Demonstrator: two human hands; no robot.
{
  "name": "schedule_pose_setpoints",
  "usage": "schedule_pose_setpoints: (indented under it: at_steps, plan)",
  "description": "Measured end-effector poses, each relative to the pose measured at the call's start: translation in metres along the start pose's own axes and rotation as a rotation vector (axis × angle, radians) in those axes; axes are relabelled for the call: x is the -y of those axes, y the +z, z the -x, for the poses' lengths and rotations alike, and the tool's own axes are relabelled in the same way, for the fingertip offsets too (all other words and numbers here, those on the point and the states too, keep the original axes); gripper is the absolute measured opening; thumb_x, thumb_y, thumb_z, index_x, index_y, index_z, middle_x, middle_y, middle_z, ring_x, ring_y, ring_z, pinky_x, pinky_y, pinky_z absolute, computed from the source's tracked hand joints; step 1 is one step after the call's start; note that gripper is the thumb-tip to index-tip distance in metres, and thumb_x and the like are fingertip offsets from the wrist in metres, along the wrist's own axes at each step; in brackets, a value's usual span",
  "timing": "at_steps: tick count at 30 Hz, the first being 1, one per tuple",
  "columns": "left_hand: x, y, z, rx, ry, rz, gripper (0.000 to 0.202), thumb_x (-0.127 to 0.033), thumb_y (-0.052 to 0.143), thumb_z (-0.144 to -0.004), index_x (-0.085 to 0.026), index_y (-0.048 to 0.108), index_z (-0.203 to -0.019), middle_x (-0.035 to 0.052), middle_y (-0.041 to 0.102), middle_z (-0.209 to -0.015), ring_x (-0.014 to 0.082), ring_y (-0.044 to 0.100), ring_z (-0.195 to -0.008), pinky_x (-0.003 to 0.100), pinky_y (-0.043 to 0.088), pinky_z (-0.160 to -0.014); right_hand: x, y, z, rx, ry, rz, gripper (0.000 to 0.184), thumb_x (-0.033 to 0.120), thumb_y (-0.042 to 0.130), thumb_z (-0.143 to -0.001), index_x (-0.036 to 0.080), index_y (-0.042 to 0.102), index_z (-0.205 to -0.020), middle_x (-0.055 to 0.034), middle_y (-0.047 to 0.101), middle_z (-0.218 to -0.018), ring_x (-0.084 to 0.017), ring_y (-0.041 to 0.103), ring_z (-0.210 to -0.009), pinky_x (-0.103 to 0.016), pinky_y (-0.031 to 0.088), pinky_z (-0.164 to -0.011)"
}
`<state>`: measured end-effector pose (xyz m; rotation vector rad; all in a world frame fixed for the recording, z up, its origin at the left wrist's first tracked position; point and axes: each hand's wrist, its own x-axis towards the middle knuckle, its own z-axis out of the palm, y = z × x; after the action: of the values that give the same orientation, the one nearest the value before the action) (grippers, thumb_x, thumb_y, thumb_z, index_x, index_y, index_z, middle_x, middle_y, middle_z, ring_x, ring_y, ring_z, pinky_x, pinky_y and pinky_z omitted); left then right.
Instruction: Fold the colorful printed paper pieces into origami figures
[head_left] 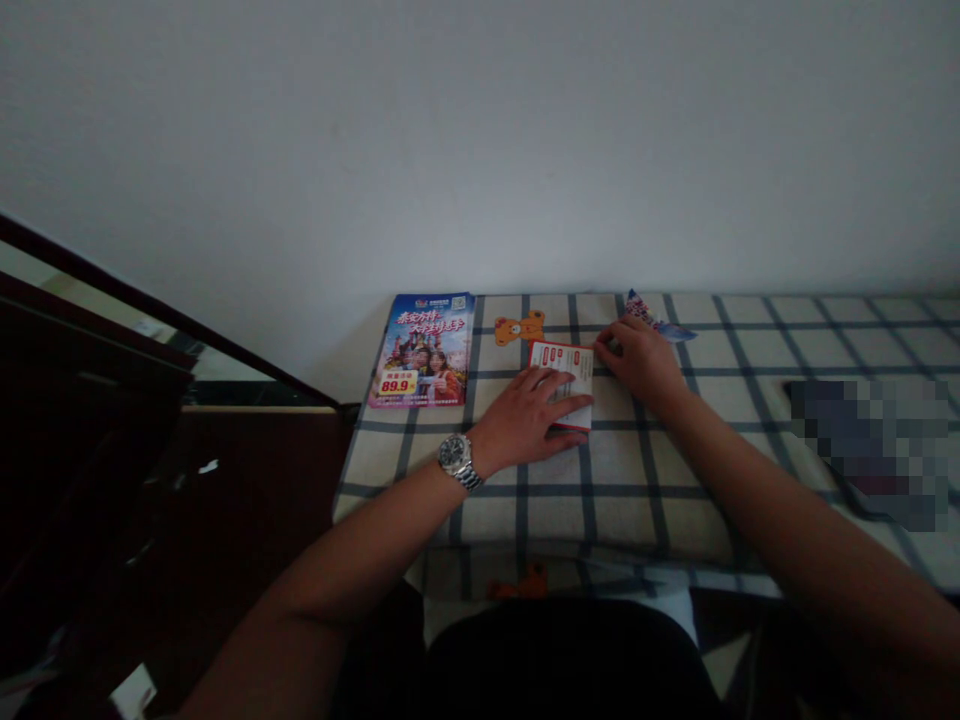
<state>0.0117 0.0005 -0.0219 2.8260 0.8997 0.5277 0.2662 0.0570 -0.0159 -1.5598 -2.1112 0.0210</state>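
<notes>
A folded flyer, white with red edges and printed text, lies on the checked cloth in front of me. Across its lower part rests my left hand, flat with the fingers spread, covering some of the print. My right hand is at the flyer's upper right corner, its fingers curled into a pinch there; the exact grip is partly hidden. Just behind the right hand, a pointed folded paper piece in blue and pink shows in part. To the left lies a stack of colourful flyers showing the price 89.9.
The checked tablecloth has a printed bear near the flyer. At the right lies a dark flat object, blurred out. A pale wall rises behind the table. On the left are dark furniture and a diagonal dark rail.
</notes>
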Motion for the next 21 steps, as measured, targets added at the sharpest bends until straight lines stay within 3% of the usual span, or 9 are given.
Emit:
schedule_pose_setpoints:
  at_steps: [6,15,21]
  plan:
    - [0.000,0.001,-0.001,0.001,0.005,-0.020,0.057,-0.062,0.055,-0.103,-0.031,0.057,-0.151,0.0107,0.051,-0.153,0.0327,0.043,-0.143,0.055,0.036,-0.124,0.006,-0.008,0.016,0.068,-0.051,-0.127,0.013,0.028,0.064,-0.096,0.019,0.073,-0.094,-0.0082,0.069,-0.097,-0.021,0.065,-0.075,-0.034,0.049,-0.070]
    - [0.000,0.000,-0.001,-0.019,0.015,-0.011,0.054,-0.060,0.056,-0.103,-0.031,0.059,-0.149,0.0106,0.052,-0.152,0.0330,0.045,-0.141,0.055,0.038,-0.122,0.010,-0.006,0.027,0.101,-0.072,-0.121,0.012,0.029,0.065,-0.096,0.022,0.074,-0.092,-0.0084,0.072,-0.097,-0.025,0.067,-0.087,-0.037,0.052,-0.077]
    - [0.000,-0.001,-0.002,-0.028,0.008,0.007,0.054,-0.059,0.051,-0.106,-0.022,0.060,-0.143,0.0137,0.055,-0.149,0.0304,0.050,-0.137,0.053,0.040,-0.121,0.010,-0.008,0.031,0.106,-0.105,-0.135,0.012,0.028,0.065,-0.096,0.021,0.074,-0.095,-0.0093,0.072,-0.101,-0.026,0.068,-0.092,-0.039,0.054,-0.082]
